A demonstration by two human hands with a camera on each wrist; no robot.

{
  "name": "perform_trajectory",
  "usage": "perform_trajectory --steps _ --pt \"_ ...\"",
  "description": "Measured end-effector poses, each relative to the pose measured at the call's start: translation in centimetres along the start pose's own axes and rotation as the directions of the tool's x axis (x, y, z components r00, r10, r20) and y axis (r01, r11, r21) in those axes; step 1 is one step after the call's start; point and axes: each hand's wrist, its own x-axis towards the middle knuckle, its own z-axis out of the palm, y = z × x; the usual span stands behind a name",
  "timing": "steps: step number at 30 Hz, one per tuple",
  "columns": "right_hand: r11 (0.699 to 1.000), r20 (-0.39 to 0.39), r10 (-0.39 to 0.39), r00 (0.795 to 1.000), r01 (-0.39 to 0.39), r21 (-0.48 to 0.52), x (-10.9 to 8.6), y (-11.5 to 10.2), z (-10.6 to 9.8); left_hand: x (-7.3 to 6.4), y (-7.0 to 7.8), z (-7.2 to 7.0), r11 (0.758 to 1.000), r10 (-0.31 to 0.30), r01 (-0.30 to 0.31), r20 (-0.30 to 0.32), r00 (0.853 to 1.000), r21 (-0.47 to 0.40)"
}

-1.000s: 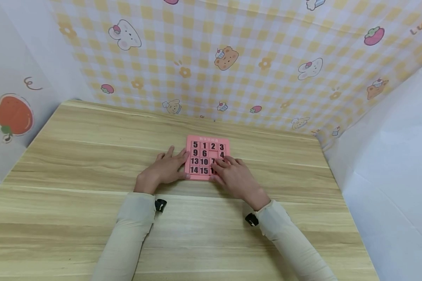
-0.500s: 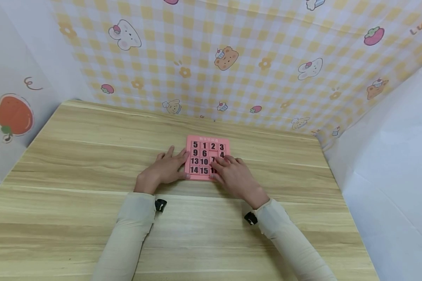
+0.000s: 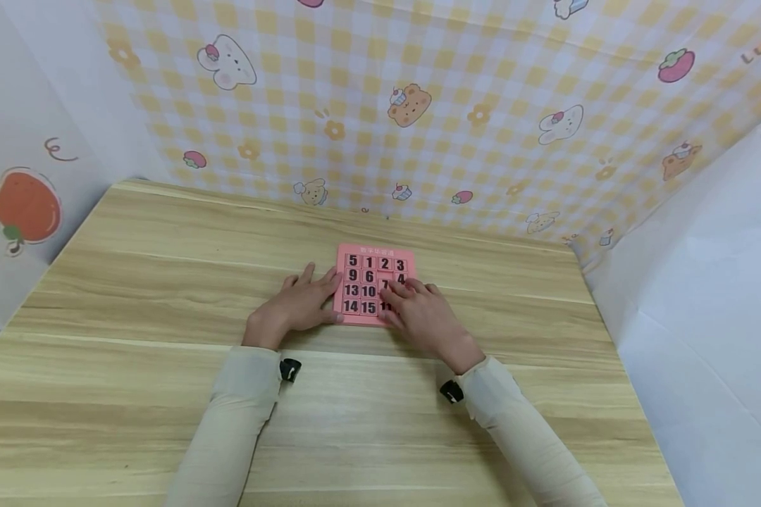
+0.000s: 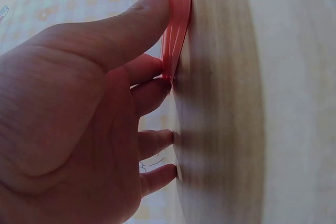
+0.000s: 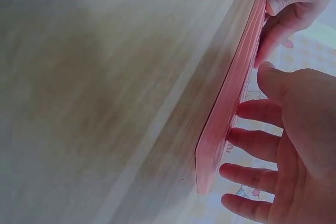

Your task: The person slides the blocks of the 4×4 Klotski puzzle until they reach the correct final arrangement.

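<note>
A pink number slide puzzle (image 3: pixel 375 320) lies flat on the wooden table, its black-numbered tiles facing up. My left hand (image 3: pixel 297 304) holds the puzzle's left side, thumb by the near left corner and index finger farther up the edge. In the left wrist view, that thumb and two fingers of the left hand (image 4: pixel 63 108) meet the pink frame. Over the lower right tiles rests my right hand (image 3: pixel 428 320), fingertips touching near the 7 tile (image 3: pixel 385 284) and covering several tiles. The right wrist view shows the right hand's (image 5: pixel 294 129) fingers extended along the puzzle's top.
The wooden table (image 3: pixel 165 408) extends around the puzzle. Behind it hangs a yellow checked cloth (image 3: pixel 355 162) with cartoon prints. White panels stand at the left (image 3: pixel 32 120) and right (image 3: pixel 704 303).
The 7 tile has slid slightly away from me, partly into the gap below the 2. My right hand has shifted a little forward with it. The left hand stays in place.
</note>
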Motion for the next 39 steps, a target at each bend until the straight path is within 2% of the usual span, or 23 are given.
perform_trajectory --steps 20,39 --pt "1.000 0.021 0.008 1.000 -0.008 0.011 0.39 0.18 -0.10 -0.08 0.17 -0.25 1.000 -0.012 0.012 0.010 1.000 -0.018" --pt "0.999 0.008 0.021 1.000 -0.021 0.037 0.78 0.28 -0.08 0.12 0.05 -0.04 1.000 -0.010 0.010 0.004 1.000 -0.013"
